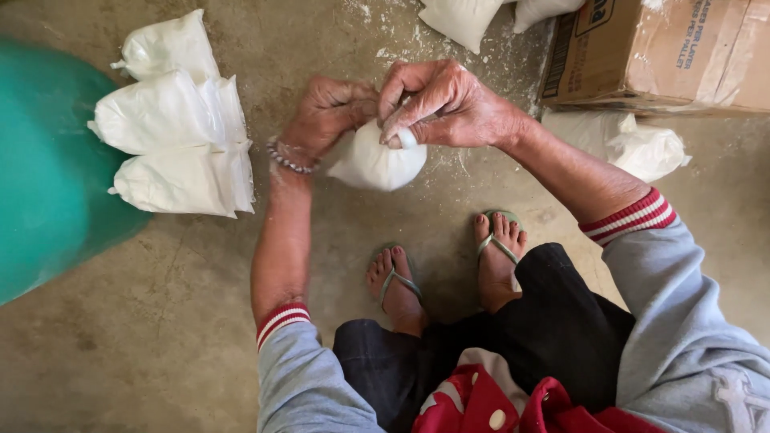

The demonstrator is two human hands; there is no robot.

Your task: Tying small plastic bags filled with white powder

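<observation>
At the far left edge of the concrete floor stood a large green container, its rounded side bulging into view. Just beside it lay three filled white plastic bags of powder, stacked in a row against one another, their tied ends pointing towards the container. Further along, near the middle of the floor, the person's left hand was curled tightly closed around the neck of a small white bag of powder, a beaded bracelet on the wrist. The bag rested low, just above the floor or on it, I could not tell which, a little ahead of the person's sandalled feet. The right hand came over from the other side, fingers bent and pinched shut on the top of the same bag, the two hands touching at the twisted plastic. Spilled white powder dusted the floor around and beyond the hands. Towards the top edge lay two more white bags, partly cut off. At the right, near the top corner, sat a brown cardboard box, and just below it another white bag lay crumpled on the floor, well apart from the hands.
</observation>
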